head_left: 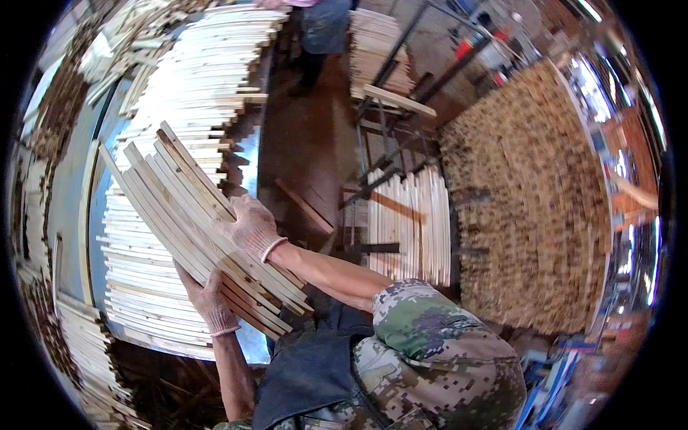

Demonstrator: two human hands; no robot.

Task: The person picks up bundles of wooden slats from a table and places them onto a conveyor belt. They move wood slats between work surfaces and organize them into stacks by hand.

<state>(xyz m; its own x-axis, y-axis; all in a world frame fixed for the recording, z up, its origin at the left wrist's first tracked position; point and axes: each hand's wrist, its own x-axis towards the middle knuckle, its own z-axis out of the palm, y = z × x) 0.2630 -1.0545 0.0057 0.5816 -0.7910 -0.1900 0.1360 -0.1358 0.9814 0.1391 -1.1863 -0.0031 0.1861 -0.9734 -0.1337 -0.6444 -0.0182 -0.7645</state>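
Observation:
A bundle of several long pale wooden strips (190,204) lies aslant between my two gloved hands, above a long row of similar strips (154,294). My left hand (206,297) grips the bundle's near left side, its fingers partly hidden under the wood. On the opposite side my right hand (251,226) is closed over the strips' edge, in a whitish knit glove with a reddish cuff. The strips' far ends are uneven and fan slightly apart. Beneath the row, a shiny metal table (251,161) shows along its right edge.
To the right rises a large stack of wood pieces, end-on (530,208). A dark metal frame (387,179) stands nearer, beside more stacked strips (408,229). A loose strip (304,206) lies on the brown floor. Another person (322,29) stands at the far end. Wood piles (86,351) line the left.

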